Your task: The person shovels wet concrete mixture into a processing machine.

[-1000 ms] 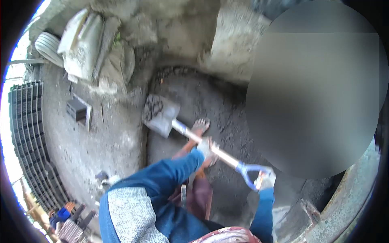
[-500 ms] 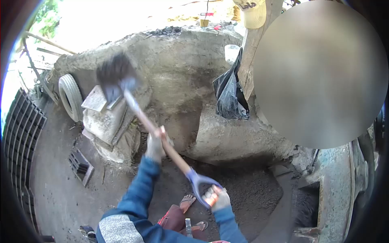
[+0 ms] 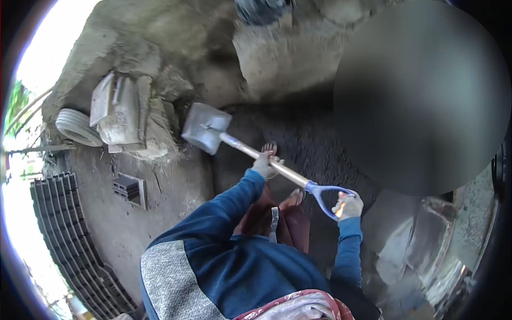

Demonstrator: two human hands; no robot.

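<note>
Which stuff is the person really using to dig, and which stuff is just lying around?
In use:
- shovel, blade bare
- left hand, gloved, gripping the shaft
- right hand, gloved, on the blue D-handle
- dark soil heap under the blade

Just lying about:
- tyre
- filled sacks
- small block mould
- row of dark blocks

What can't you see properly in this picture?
Head view, the only one:
- Behind the big grey blurred patch, upper right: hidden.
- Shovel shaft under the left hand: covered by its glove.
- Top edge: a dark thing, cut off and smeared.
- Corners: black, lens rim.
- Left edge: washed out by sunlight.
</note>
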